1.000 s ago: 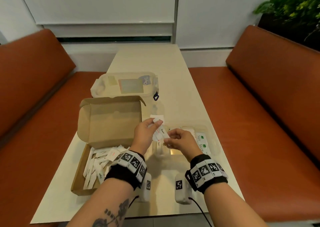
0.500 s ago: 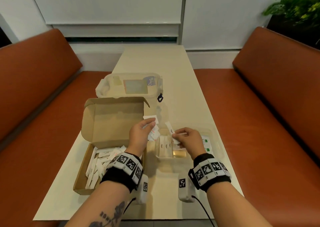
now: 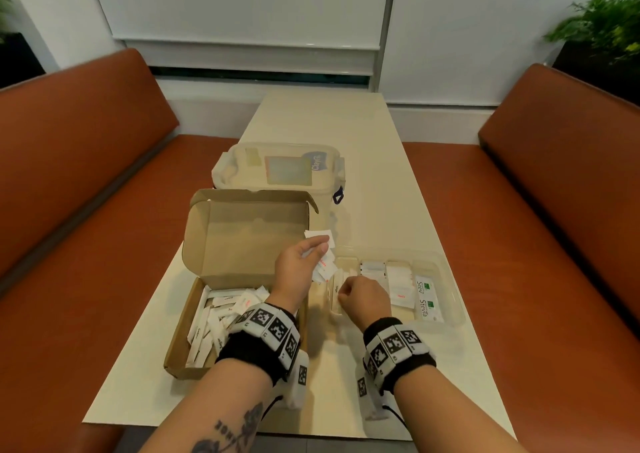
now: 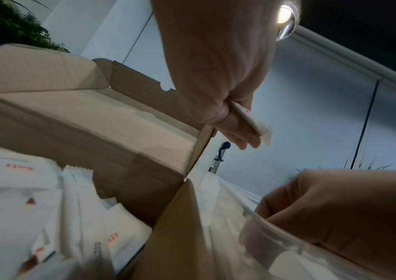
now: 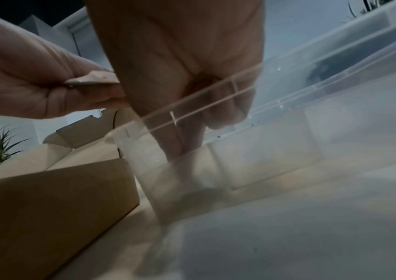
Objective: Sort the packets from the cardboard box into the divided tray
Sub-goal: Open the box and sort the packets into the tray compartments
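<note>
The right hand [image 3: 363, 297] has dropped from above the divided tray [image 3: 453, 300] into its leftmost compartment, fingers curled down among the stick packets there; whether it has let go of its packet cannot be seen. The left hand [image 3: 298, 269] still pinches a fan of white packets [image 3: 320, 255] between the tray and the cardboard box [image 3: 180, 348]. Many packets remain in the box on the bench [image 3: 363, 162], so sorting is far from finished.

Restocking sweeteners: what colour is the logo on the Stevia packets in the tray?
Green, on white Stevia packets; head view shows it best.
</note>
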`<state>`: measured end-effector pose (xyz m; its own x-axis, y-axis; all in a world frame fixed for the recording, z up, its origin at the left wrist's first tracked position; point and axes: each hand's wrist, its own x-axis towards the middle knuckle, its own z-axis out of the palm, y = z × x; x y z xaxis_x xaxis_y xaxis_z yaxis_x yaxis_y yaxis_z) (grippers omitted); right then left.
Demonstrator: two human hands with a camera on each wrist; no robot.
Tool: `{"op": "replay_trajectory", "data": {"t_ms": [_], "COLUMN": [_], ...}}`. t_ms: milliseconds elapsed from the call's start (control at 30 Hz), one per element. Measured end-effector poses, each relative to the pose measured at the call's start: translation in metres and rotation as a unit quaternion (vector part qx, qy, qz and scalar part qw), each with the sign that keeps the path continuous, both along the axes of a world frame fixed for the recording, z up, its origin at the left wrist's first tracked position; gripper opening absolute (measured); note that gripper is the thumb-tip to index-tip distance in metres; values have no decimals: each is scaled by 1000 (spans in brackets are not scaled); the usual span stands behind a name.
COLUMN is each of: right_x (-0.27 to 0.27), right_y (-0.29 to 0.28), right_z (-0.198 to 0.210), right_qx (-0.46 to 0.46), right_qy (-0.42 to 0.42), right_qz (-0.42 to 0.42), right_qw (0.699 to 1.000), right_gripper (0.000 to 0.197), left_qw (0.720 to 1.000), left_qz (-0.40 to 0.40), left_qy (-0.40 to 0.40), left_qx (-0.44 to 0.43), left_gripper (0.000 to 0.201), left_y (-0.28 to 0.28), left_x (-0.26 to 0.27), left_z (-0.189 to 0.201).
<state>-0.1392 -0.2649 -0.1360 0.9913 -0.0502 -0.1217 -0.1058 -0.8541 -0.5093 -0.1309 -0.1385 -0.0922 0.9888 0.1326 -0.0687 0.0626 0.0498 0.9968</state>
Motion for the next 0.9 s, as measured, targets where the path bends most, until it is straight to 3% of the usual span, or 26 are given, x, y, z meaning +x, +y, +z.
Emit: {"op": "replay_trajectory", "data": {"t_ms": [267, 567, 700, 800, 900], "right_x": [3, 4, 1, -2, -9], "right_y": [-2, 1, -6, -11, -15], "right_z": [-3, 0, 14, 32, 48], "right_qx": [-29, -25, 120, 275, 415], "right_qy": [14, 18, -64, -102, -57], "right_qz": [33, 41, -44, -87, -77], "right_qw": [999, 999, 990, 952, 905], "right_gripper": [36, 35, 18, 12, 17], "left_qw": [1000, 1000, 999, 999, 998], "left_qz": [-6, -15, -18, -13, -10], "left_qy": [-1, 4, 5, 6, 4], "left_qx": [-9, -9, -31, -52, -57], "left_gripper": [21, 20, 18, 20, 21], "left_y": [2, 2, -2, -8, -18], "left_x": [-4, -7, -7, -6, -5], "left_z": [0, 0, 5, 7, 7]}}
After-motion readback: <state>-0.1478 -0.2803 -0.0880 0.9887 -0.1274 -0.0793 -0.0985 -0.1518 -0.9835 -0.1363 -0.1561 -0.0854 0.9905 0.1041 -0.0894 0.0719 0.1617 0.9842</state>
